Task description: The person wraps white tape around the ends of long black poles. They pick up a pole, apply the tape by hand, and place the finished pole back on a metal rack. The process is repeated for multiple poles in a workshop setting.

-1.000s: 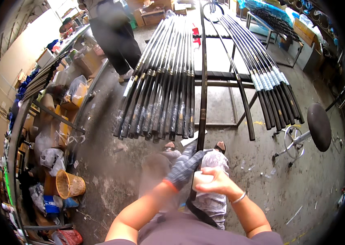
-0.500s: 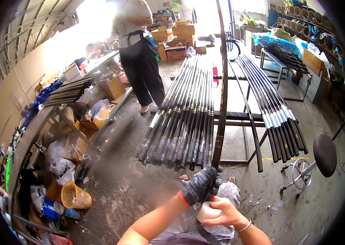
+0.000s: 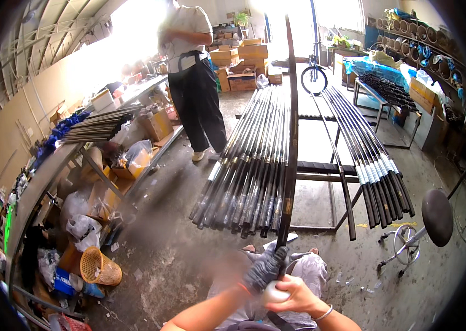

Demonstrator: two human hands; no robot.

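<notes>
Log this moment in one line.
left hand: gloved, gripping dark rod; right hand: bare, holding white object; other rods: on rack

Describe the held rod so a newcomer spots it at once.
Start at the metal rack bearing rows of dark rods. In front of it, the gloved left hand grips one long dark rod. Unlike the rest, it is held, running nearly upright through the picture.
</notes>
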